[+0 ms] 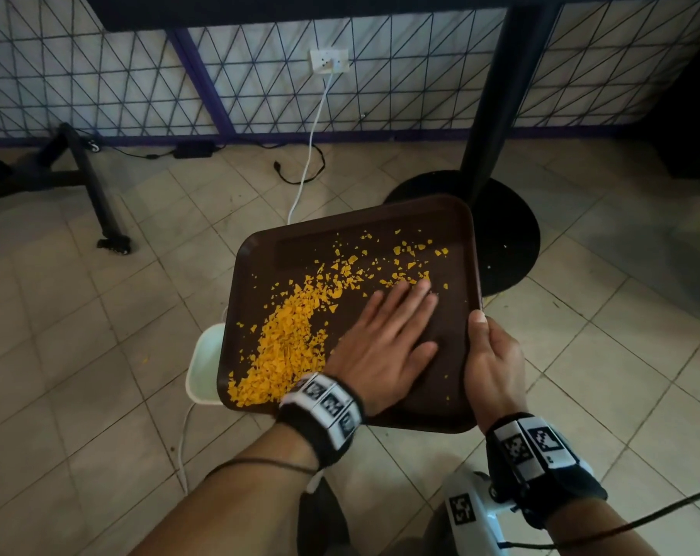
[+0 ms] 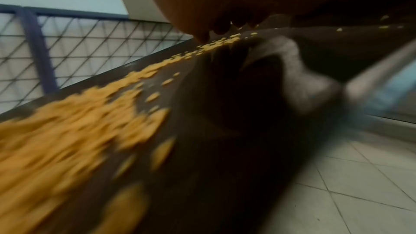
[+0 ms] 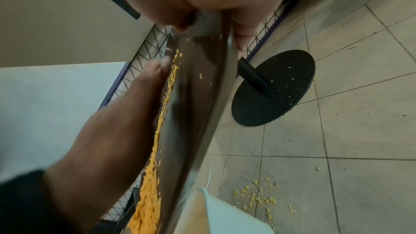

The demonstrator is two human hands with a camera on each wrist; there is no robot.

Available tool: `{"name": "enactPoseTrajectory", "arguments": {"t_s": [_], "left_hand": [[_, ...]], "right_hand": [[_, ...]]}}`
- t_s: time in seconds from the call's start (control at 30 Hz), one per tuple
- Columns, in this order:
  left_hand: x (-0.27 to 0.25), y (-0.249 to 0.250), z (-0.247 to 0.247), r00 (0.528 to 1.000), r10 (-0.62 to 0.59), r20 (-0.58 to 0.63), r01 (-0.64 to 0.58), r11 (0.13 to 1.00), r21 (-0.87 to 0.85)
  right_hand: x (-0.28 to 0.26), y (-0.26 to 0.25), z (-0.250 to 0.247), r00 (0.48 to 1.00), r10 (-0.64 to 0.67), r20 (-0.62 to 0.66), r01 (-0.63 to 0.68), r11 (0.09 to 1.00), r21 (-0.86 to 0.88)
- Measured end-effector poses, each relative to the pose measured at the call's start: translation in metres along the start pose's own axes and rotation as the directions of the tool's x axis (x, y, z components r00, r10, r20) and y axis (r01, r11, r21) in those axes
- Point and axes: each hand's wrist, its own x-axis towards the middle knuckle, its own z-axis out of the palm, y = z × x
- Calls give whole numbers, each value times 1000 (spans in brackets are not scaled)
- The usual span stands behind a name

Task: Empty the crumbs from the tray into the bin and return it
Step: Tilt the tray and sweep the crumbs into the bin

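My right hand (image 1: 495, 367) gripped the brown tray's (image 1: 452, 234) right rim, tilting it over the white bin (image 1: 204, 363), while my left hand (image 1: 384, 347) lay flat and open beside the orange crumbs (image 1: 288, 343) heaped at its low edge

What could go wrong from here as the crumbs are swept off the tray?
1. The bin shows only at the tray's left edge, so crumbs pushed by the left hand may miss it; some already lie on the floor.
2. Only the right hand grips the tilted tray by one edge; it could slip.
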Motion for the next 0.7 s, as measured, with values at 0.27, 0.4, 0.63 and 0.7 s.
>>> {"name": "enactPoseTrajectory", "arguments": {"t_s": [0.27,0.4,0.63,0.7], "left_hand": [[19,-11,10,986,-158,57,156,987,33],[-25,-54,20,911,-391,134,397,917,-24],[2,-23,-10,985,-163,-53,160,986,-51],[33,-3,-16,994,-43,-100,39,998,-41]], "right_hand": [[4,2,-5,1000,9,-20,-9,1000,-2],[2,-3,-9,1000,3,-17,-4,999,-34],[2,-1,-5,998,-64,-29,61,994,-89],[2,-1,-2,994,-99,-38,95,990,-102]]}}
